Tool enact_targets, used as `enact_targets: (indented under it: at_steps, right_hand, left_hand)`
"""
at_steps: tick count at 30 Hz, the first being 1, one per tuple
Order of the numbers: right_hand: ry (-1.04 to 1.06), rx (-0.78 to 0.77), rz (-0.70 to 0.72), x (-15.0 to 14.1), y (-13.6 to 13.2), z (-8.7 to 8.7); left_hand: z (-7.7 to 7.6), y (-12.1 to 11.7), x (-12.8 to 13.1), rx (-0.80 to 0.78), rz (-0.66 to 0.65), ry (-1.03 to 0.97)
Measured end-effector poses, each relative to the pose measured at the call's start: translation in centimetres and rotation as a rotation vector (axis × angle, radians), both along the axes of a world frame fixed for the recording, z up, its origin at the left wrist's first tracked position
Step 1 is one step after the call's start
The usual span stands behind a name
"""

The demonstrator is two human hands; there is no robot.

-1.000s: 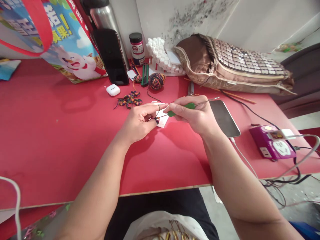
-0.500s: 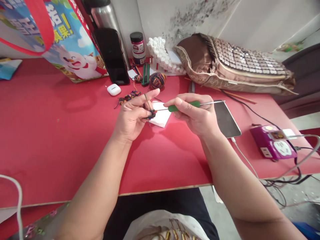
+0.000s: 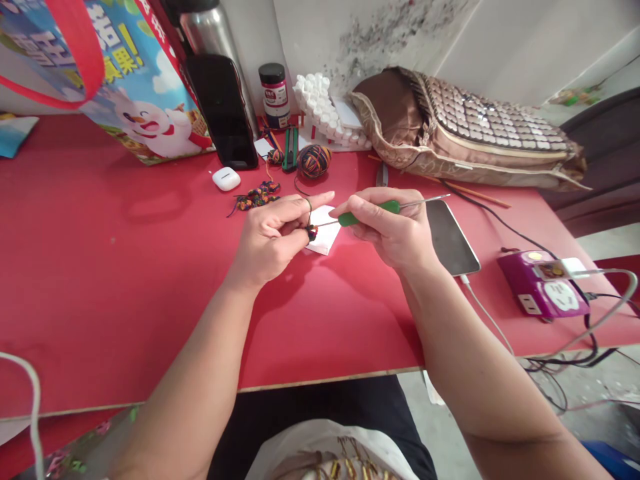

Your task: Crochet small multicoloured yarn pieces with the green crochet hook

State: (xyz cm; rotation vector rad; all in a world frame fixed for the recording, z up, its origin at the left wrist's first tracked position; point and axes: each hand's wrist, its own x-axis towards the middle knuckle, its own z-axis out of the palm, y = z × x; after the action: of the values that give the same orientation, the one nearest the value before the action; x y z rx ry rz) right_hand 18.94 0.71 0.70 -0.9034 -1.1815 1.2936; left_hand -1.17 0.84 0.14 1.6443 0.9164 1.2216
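My left hand (image 3: 273, 241) pinches a small dark multicoloured crochet piece (image 3: 312, 233) between thumb and fingers. A strand of dark yarn loops over its outstretched index finger. My right hand (image 3: 395, 230) grips a crochet hook (image 3: 370, 213) by its green handle, and the thin metal tip reaches into the crochet piece. Under the hands lies a white paper (image 3: 327, 235). Behind the left hand rests a longer multicoloured crocheted strip (image 3: 257, 196). The ball of multicoloured yarn (image 3: 314, 161) sits just beyond the hands.
A black phone (image 3: 223, 110) leans on a steel bottle (image 3: 207, 30) beside a colourful bag (image 3: 150, 100). A white earphone case (image 3: 227, 179) lies nearby. To the right are a tablet (image 3: 451, 237), a purple power socket (image 3: 543, 283) with cables and a brown cushion-like bag (image 3: 475, 127).
My left hand has shifted slightly right and turned, bringing the crochet piece closer to my right hand. The thumb now covers more of the piece. My right hand has hardly moved.
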Motion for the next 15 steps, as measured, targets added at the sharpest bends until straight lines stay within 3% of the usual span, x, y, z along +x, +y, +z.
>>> enact_targets:
  at_steps: [4, 6, 12, 15]
  right_hand:
    - [-0.075, 0.061, 0.017, 0.27, -0.01, 0.0]
    - [-0.089, 0.061, 0.019, 0.42, -0.04, 0.17]
    - [0.004, 0.046, 0.023, 0.39, -0.14, 0.56]
    - [0.062, 0.077, 0.041, 0.17, -0.05, 0.35]
  left_hand:
    - [0.22, -0.14, 0.09, 0.17, -0.061, 0.2]
    - [0.2, -0.14, 0.14, 0.166, -0.072, 0.199]
    - [-0.39, 0.23, 0.3, -0.229, -0.067, -0.334]
    - [-0.57, 0.45, 0.51, -0.355, -0.104, -0.503]
